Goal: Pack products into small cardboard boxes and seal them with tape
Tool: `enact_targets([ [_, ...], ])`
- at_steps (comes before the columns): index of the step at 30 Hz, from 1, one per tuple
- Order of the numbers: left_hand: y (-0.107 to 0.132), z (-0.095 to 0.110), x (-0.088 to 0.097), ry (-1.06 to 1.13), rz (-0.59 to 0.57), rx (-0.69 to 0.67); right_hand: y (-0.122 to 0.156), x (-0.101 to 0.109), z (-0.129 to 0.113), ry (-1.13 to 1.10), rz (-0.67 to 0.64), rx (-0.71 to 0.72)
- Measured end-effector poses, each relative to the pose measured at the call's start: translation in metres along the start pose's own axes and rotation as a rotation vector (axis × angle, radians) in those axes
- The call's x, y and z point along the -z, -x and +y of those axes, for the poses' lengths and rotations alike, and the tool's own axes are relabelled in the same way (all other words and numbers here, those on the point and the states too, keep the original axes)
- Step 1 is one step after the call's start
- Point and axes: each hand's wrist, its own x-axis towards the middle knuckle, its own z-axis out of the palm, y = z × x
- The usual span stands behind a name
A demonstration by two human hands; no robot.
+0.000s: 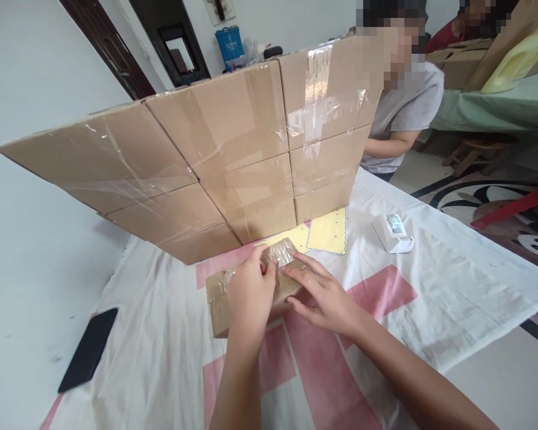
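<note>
A small brown cardboard box (219,298) wrapped in clear tape lies on the white and pink cloth (385,298). My left hand (250,292) rests on top of it, fingers curled and pinching the tape at the box's far end. My right hand (325,294) lies beside it with fingers stretched flat along the box's right side, fingertips pressing the taped corner. Both hands touch the box.
A tall wall of taped cardboard sheets (233,149) stands just behind the box. A yellow card (327,232) lies at its foot, a white tape dispenser (392,233) to the right, a black phone (88,349) at the left. Another person (403,107) sits behind the wall.
</note>
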Motion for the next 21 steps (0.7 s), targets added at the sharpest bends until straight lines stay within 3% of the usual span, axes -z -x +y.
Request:
enact_targets([
  [6,-0.004,-0.001,0.001,0.010,-0.012,0.009,0.005,-0.003,0.006,-0.038,0.041,0.063],
  [14,-0.001,-0.017,0.013,-0.006,-0.257,-0.157,0.007,-0.008,-0.004,-0.070,0.020,0.028],
  [18,-0.009,-0.029,0.006,0.035,-0.363,-0.217,0.007,-0.013,0.017,-0.273,0.080,-0.094],
  [21,-0.010,-0.033,0.004,0.038,-0.373,-0.253,0.008,-0.011,0.036,-0.476,-0.071,-0.161],
])
